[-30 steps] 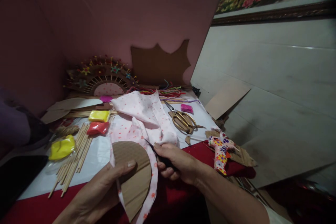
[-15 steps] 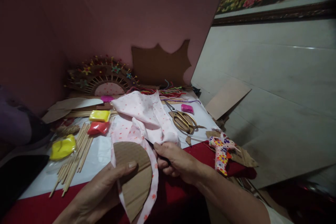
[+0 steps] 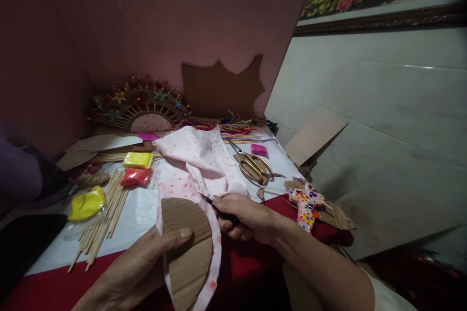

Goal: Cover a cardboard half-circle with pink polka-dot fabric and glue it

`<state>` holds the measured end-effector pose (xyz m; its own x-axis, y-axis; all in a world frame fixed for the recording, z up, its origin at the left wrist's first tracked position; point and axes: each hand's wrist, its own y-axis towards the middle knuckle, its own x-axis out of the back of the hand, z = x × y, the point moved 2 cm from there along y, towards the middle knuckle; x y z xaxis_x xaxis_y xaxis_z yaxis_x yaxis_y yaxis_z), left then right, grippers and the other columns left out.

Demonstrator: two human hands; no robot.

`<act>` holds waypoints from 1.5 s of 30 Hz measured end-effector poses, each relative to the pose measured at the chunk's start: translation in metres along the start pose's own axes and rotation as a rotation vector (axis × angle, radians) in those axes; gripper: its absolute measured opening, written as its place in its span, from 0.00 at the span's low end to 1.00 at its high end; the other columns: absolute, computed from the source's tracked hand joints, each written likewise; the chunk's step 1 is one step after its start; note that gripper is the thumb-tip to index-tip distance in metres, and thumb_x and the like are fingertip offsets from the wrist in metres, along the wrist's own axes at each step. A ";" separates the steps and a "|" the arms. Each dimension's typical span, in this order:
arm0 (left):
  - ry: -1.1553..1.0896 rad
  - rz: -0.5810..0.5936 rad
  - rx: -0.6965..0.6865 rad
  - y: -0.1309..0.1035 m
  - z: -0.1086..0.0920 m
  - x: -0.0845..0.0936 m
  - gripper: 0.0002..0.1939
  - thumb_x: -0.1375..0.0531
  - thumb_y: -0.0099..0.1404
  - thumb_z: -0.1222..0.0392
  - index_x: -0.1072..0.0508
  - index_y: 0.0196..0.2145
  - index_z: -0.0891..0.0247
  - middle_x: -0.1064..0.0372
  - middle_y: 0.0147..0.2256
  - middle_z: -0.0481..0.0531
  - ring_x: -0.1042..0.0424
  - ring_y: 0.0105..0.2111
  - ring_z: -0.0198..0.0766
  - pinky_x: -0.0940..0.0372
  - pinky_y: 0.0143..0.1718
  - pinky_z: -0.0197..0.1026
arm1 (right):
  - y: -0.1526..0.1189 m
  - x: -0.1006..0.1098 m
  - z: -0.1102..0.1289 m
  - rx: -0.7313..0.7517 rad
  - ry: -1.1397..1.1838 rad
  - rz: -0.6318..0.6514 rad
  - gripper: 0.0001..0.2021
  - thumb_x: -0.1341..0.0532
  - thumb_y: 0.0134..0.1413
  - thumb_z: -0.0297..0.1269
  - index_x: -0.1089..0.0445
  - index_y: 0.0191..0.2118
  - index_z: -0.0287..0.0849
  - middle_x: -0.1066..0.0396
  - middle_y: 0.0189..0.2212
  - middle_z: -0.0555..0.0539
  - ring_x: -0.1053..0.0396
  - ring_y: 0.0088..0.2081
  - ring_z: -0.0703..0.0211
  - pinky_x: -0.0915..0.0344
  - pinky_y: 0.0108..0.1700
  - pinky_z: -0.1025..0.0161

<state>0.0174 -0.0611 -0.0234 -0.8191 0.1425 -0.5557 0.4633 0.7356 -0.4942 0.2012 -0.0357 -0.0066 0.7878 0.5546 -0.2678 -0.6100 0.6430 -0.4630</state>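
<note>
A brown cardboard half-circle [image 3: 189, 252] lies against pink dotted fabric [image 3: 189, 150]. My left hand [image 3: 146, 262] grips both, its thumb pressed flat on the cardboard and its fingers hidden behind. The fabric shows as a narrow border around the curved edge. My right hand [image 3: 244, 218] is closed around small dark-handled scissors [image 3: 228, 216]; their pointed tip reaches the fabric just above the curve. Beyond the cardboard, the rest of the cloth spreads crumpled over the table.
Gold-handled scissors [image 3: 253, 167] lie right of the cloth. Wooden sticks [image 3: 105, 221] and yellow [image 3: 137, 160] and red [image 3: 136, 177] clay packets are at left. A decorated fan-shaped piece [image 3: 151, 120] leans at the back. A flowered stuffed figure [image 3: 307, 206] rests at the right edge.
The small scissors' blade tip shows more clearly and has shifted slightly left at the fabric. The cardboard and cloth in my left hand have moved a little right.
</note>
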 end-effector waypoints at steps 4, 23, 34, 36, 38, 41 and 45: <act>0.014 -0.022 0.011 0.002 0.001 0.004 0.19 0.34 0.53 0.68 0.25 0.45 0.69 0.22 0.34 0.60 0.24 0.30 0.46 0.31 0.36 0.43 | 0.002 0.000 0.002 0.075 -0.064 -0.027 0.21 0.46 0.55 0.55 0.45 0.25 0.42 0.56 0.17 0.60 0.65 0.15 0.74 0.67 0.14 0.75; -0.157 -0.143 -0.072 0.009 0.004 -0.014 0.17 0.37 0.54 0.73 0.29 0.43 0.73 0.23 0.33 0.62 0.23 0.33 0.50 0.28 0.37 0.48 | -0.021 -0.025 -0.035 0.186 0.117 -0.353 0.27 0.39 0.44 0.61 0.40 0.34 0.39 0.39 0.19 0.56 0.50 0.13 0.76 0.62 0.12 0.73; -0.158 -0.119 -0.191 0.026 0.005 -0.027 0.11 0.42 0.59 0.72 0.31 0.42 0.72 0.24 0.30 0.61 0.24 0.28 0.47 0.27 0.32 0.49 | -0.011 -0.020 -0.034 0.207 0.112 -0.469 0.22 0.31 0.37 0.44 0.39 0.34 0.38 0.34 0.18 0.56 0.46 0.11 0.74 0.54 0.12 0.74; -0.154 -0.121 -0.183 0.027 0.006 -0.029 0.10 0.42 0.60 0.71 0.31 0.41 0.73 0.25 0.29 0.61 0.24 0.28 0.48 0.28 0.32 0.49 | -0.009 -0.017 -0.036 0.229 0.121 -0.482 0.19 0.32 0.37 0.40 0.39 0.34 0.38 0.34 0.17 0.56 0.45 0.12 0.73 0.51 0.13 0.73; -0.173 -0.142 -0.189 0.027 0.007 -0.031 0.09 0.42 0.60 0.71 0.30 0.39 0.73 0.25 0.29 0.61 0.24 0.27 0.48 0.28 0.33 0.49 | -0.009 -0.014 -0.039 0.242 0.133 -0.489 0.18 0.33 0.37 0.37 0.38 0.35 0.38 0.33 0.17 0.56 0.44 0.12 0.73 0.50 0.14 0.73; -0.210 -0.159 -0.201 0.025 0.006 -0.035 0.08 0.43 0.60 0.72 0.30 0.39 0.72 0.25 0.30 0.61 0.24 0.29 0.47 0.28 0.34 0.50 | -0.013 -0.014 -0.040 0.228 0.153 -0.487 0.18 0.33 0.38 0.36 0.37 0.37 0.39 0.33 0.16 0.56 0.45 0.12 0.73 0.54 0.13 0.74; -0.215 -0.168 -0.187 0.022 0.006 -0.038 0.07 0.45 0.61 0.72 0.29 0.38 0.71 0.25 0.30 0.61 0.24 0.29 0.47 0.28 0.34 0.51 | -0.022 -0.015 -0.036 0.137 0.148 -0.442 0.13 0.34 0.39 0.39 0.35 0.29 0.37 0.36 0.13 0.56 0.48 0.12 0.75 0.60 0.11 0.76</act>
<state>0.0607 -0.0540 -0.0177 -0.7792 -0.1201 -0.6152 0.2409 0.8488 -0.4707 0.2063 -0.0777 -0.0230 0.9715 0.1377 -0.1928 -0.2118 0.8693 -0.4466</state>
